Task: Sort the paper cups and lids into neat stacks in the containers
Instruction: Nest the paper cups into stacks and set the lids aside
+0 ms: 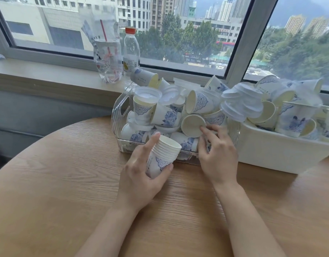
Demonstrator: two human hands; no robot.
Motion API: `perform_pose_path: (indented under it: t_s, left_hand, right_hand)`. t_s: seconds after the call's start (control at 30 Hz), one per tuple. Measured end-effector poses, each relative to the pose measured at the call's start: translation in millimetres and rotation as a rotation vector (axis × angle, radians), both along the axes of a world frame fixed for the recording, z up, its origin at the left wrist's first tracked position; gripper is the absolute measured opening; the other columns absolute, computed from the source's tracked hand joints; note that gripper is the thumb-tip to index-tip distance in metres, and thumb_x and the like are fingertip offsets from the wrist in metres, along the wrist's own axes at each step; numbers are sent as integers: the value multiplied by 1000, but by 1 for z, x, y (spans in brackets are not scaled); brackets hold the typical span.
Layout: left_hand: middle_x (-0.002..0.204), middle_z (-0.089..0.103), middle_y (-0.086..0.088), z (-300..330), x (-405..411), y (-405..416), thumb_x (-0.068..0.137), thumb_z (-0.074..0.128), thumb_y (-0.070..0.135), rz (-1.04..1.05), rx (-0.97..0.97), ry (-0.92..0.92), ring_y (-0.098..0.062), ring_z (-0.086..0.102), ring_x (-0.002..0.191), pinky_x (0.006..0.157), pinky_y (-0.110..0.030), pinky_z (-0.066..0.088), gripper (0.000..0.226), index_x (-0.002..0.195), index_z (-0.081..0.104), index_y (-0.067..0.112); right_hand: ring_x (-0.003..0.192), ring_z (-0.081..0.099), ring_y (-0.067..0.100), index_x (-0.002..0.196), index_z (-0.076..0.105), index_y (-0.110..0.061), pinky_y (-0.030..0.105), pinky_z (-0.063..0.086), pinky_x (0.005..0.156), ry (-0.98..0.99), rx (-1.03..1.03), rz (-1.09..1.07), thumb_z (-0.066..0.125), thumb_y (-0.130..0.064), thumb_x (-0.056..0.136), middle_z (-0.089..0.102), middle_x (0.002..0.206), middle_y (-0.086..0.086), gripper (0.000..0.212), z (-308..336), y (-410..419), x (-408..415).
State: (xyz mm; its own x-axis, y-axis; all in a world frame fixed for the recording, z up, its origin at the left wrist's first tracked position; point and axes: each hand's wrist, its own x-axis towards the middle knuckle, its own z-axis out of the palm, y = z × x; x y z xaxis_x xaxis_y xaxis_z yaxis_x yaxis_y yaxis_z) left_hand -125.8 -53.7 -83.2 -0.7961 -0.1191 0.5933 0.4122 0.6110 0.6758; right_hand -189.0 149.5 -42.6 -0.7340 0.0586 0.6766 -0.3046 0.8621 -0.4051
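The left hand (141, 175) grips a nested cup stack (164, 154) just before the clear bin (121, 115), which remains a jumble of cups and lids. The right hand (217, 154), fingers loosely curled, touches a loose cup (192, 125) there. The white bin (271, 154) is equally unsorted; most work remains.

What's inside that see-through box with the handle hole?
The clear box holds a jumble of loose paper cups with blue patterns, lying every which way, and white lids. The pile hides the bottom, so what lies underneath cannot be seen.
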Motion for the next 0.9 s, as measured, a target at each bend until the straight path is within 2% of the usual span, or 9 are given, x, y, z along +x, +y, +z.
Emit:
perform_pose_path:
  t_s: [0.1,0.2,0.3,0.43,0.5,0.6,0.73,0.83,0.9]
  left_hand:
    - [128,62,11,1,0,-1,84,75,52,0,18,-11,4,55,117,93,-1,38,83,158,40,38]
    - [127,60,13,1,2,-2,83,75,53,2,11,-16,7,53,116,92,1,37,84,158,40,40]
    - [129,60,14,1,2,-2,82,74,54,7,3,-19,8,53,117,91,0,38,83,157,42,38]
    - [130,61,13,3,3,-3,82,73,56,12,-3,-33,3,57,116,92,-5,39,82,156,44,36]
    - [130,61,14,4,4,-3,82,73,55,10,-5,-36,5,55,118,93,-3,38,82,156,45,35]
    - [131,60,16,5,4,-2,81,74,54,7,-5,-44,9,53,118,92,-2,38,83,156,44,35]
    - [134,61,16,4,4,-3,81,78,50,-14,5,-47,6,55,121,94,-2,38,85,157,43,37]
    - [137,63,19,4,4,-3,80,79,50,-13,18,-34,3,58,124,96,-2,39,88,158,40,41]
    - [135,65,17,4,4,-3,80,78,51,-6,26,-15,-1,61,122,95,-8,45,88,158,39,43]
  right_hand:
    - [111,67,23,126,75,-13,23,43,88,45,-44,-6,66,-16,100,68,128,0,28,3,1,2]
    - [107,66,19,126,74,-13,21,45,89,101,-151,27,69,-28,100,67,125,-1,31,9,4,4]
    - [104,62,13,130,71,-14,26,51,88,68,-243,89,78,-47,91,63,127,-3,51,14,8,5]
    - [105,56,5,133,68,-15,10,45,85,19,-323,157,83,-58,77,60,129,-3,72,16,9,7]
    - [106,57,4,130,69,-16,12,48,82,41,-377,161,82,-57,80,61,128,-4,67,16,9,7]
    - [109,63,6,125,70,-20,25,56,85,75,-495,178,80,-59,85,63,123,-9,57,17,11,6]
    - [104,72,18,123,71,-27,35,61,85,-25,-792,305,78,-58,85,73,118,-6,49,20,11,6]
    - [94,75,12,119,76,-20,31,62,81,-155,-966,454,78,-54,84,80,103,-2,49,28,7,7]
    - [93,75,13,115,78,-22,29,61,79,-218,-952,518,76,-52,85,80,103,-1,42,31,3,7]
